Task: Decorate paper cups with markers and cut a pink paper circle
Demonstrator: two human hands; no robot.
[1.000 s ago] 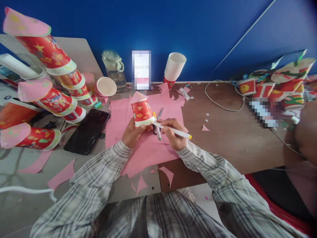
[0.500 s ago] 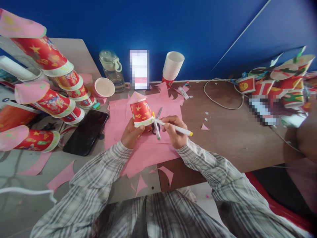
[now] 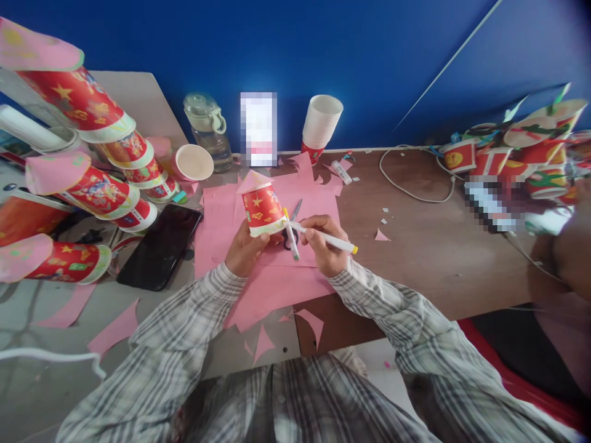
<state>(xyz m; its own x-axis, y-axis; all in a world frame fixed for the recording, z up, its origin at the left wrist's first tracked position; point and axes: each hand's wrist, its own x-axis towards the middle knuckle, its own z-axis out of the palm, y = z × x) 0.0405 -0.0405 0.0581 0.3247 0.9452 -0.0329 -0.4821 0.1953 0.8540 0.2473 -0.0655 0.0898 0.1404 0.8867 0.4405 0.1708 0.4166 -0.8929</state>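
Left fingers (image 3: 261, 240) wrap the red cup (image 3: 264, 204) while right fingers (image 3: 319, 223) pinch a white marker (image 3: 337, 242).

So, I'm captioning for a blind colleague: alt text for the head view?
The left hand holds a pink-topped red cup while the right hand holds a white marker at the cup's lower edge. Pink paper lies beneath.

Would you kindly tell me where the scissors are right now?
In the head view, the scissors lie on the pink paper near the middle, between the red cup in the left hand and the right hand, partly hidden by a white marker.
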